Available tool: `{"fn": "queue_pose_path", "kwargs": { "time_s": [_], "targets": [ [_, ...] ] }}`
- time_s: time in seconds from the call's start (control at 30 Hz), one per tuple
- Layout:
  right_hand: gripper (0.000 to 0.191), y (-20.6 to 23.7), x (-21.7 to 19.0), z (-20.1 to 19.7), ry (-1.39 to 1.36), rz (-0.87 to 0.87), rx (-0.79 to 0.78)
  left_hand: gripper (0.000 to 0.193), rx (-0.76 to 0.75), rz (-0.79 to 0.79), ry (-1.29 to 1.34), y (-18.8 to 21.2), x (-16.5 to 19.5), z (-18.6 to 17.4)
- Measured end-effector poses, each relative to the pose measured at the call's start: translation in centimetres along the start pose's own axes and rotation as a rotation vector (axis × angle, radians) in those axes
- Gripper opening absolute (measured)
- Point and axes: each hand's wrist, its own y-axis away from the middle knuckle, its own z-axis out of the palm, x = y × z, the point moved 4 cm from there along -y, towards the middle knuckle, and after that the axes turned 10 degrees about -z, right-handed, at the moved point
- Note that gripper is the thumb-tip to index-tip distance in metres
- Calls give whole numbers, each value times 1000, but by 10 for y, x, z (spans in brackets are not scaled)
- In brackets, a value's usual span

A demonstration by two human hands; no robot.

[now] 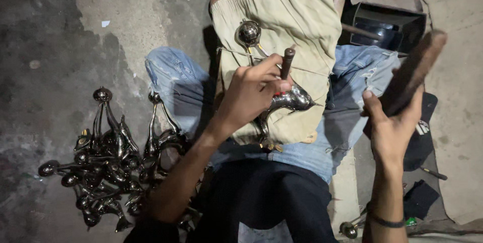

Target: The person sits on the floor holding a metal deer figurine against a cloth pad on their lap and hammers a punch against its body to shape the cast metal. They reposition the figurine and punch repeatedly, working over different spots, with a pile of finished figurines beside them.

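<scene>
A shiny dark metal figure [293, 99] with a ball-shaped end [249, 32] and thin curved rods lies on a beige cloth [294, 16] draped over my lap. My left hand [254, 89] presses on the figure and pinches a short dark punch-like rod [287, 62] upright against it. My right hand [390, 122] is raised to the right, closed around a long brown wooden block [413, 69] tilted up over the figure.
A pile of several similar shiny metal figures [113, 157] lies on the stained concrete floor to my left. A dark metal box [385, 21] sits beyond my right knee. Small tools and dark scraps [420, 197] lie at the lower right.
</scene>
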Motion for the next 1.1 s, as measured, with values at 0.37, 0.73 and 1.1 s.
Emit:
{"fn": "queue_pose_path", "kwargs": {
  "time_s": [0.37,0.73,1.1],
  "targets": [
    [52,-69,-48,23,203,-159,-350,16,134,-86,-97,6,-15,15],
    [68,-100,-100,50,827,-591,-820,25,134,-72,-194,12,-24,22],
    [66,-98,-84,35,453,-553,-629,25,101,45,-266,9,-18,24]
  ]
}}
